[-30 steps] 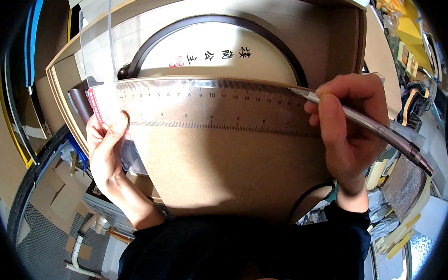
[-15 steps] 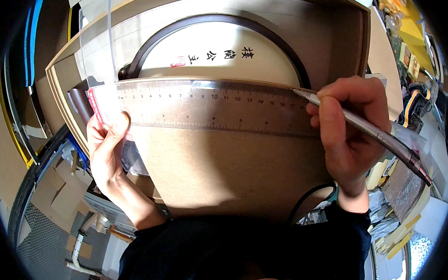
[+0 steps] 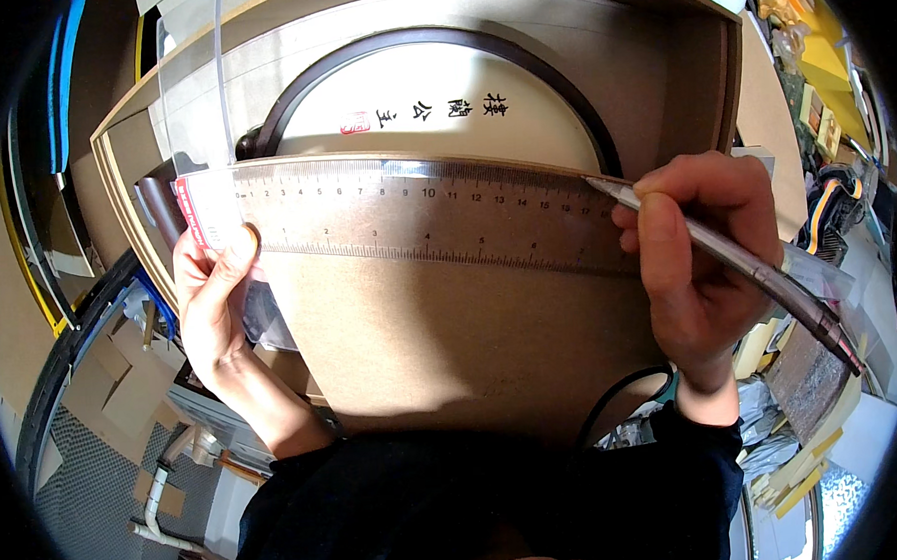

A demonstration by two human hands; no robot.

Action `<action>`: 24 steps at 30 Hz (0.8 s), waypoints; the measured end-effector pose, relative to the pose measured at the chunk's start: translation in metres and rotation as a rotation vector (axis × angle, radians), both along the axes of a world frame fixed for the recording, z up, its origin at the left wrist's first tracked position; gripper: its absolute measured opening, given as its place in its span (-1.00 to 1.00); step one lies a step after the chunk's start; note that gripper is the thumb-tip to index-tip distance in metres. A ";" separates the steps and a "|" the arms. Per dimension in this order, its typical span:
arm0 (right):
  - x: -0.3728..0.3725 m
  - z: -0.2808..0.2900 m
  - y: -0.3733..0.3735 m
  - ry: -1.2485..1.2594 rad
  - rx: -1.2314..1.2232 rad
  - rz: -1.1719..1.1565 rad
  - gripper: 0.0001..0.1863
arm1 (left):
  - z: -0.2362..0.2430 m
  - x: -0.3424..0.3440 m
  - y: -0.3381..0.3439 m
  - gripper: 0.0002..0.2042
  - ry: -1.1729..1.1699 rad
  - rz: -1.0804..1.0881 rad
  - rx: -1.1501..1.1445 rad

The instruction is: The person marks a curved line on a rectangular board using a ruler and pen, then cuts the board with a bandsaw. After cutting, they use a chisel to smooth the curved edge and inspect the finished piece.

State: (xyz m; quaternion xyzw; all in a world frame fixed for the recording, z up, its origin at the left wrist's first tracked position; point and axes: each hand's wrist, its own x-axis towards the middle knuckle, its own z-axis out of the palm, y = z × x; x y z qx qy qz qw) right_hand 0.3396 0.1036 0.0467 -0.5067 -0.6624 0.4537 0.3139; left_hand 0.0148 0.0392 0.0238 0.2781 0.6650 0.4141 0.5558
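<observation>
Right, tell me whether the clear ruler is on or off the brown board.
On: the clear ruler lies over the brown board, which shows through it; the left hand holds its left end.

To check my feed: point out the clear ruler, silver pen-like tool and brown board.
Clear ruler (image 3: 406, 214), head view: middle, between its scales.
Silver pen-like tool (image 3: 748, 259), head view: on the barrel.
Brown board (image 3: 431, 326), head view: flat face below the ruler.
</observation>
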 end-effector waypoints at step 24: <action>0.000 -0.001 0.000 0.012 0.016 0.005 -0.91 | -0.001 -0.003 -0.001 -0.81 -0.015 -0.007 0.001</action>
